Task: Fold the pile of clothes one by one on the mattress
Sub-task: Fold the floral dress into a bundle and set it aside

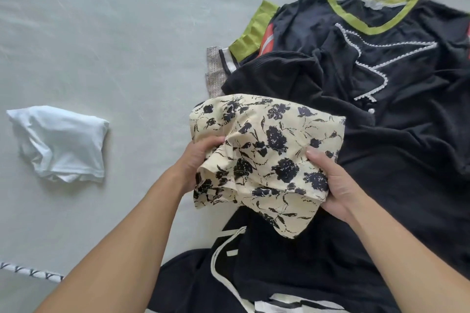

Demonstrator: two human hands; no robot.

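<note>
— So, any labels or writing you can read on these clothes?

— None that I can make out. Nearest, a black garment with cream stripes and a cream drawstring [223,262] lies at the bottom edge, and no print shows on it.

— And the hands?

— Both forearms reach forward from the lower corners. The left hand [195,162] grips the left side of a cream floral garment [264,157], fingers tucked into the cloth. The right hand [333,183] holds the right side, thumb laid on top, fingers curled underneath.

— Where is that garment?

— Bunched between the two hands, above the near edge of the pile of clothes [381,114], which sits on the right of the mattress [114,33].

— Further out?

— A folded white garment [61,145] lies alone to the left, well apart from the pile. Beyond the hands, a black top with white scalloped trim [376,68], then a black shirt with a lime-green neckline [371,25].
</note>
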